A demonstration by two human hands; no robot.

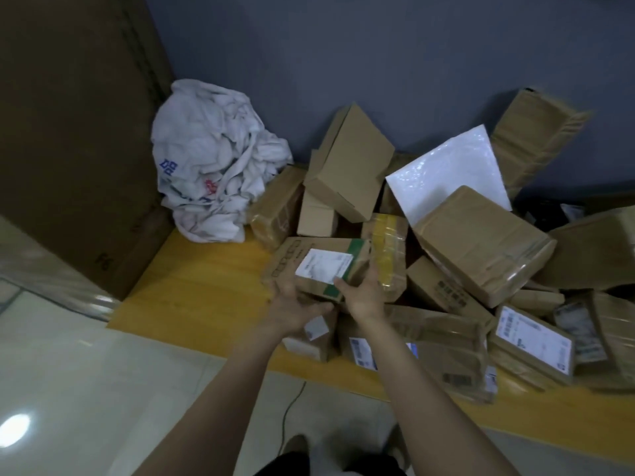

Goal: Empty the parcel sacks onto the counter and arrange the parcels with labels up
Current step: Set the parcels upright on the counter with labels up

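Parcel [288, 255] in brown cardboard, with a white label [324, 266] facing up and a green band across 1 end, sits between our 2 hands at the near-left edge of the pile. Our left hand [292, 304] cups its near-left corner, fingers curled beneath it and mostly hidden. Our right hand [364, 295] grips the near-right corner, thumb on top by the green band. We cannot tell whether the parcel rests on the boxes below or is lifted clear of them. Around it the heap of parcels [481, 242] covers the yellow surface [206, 269], several lying label up near the front edge, with a white padded mailer [453, 173] propped behind. Left of the heap lies a crumpled white sack [213, 166]. Label print is too blurred to read, and the right-hand boxes are cut off by the frame.
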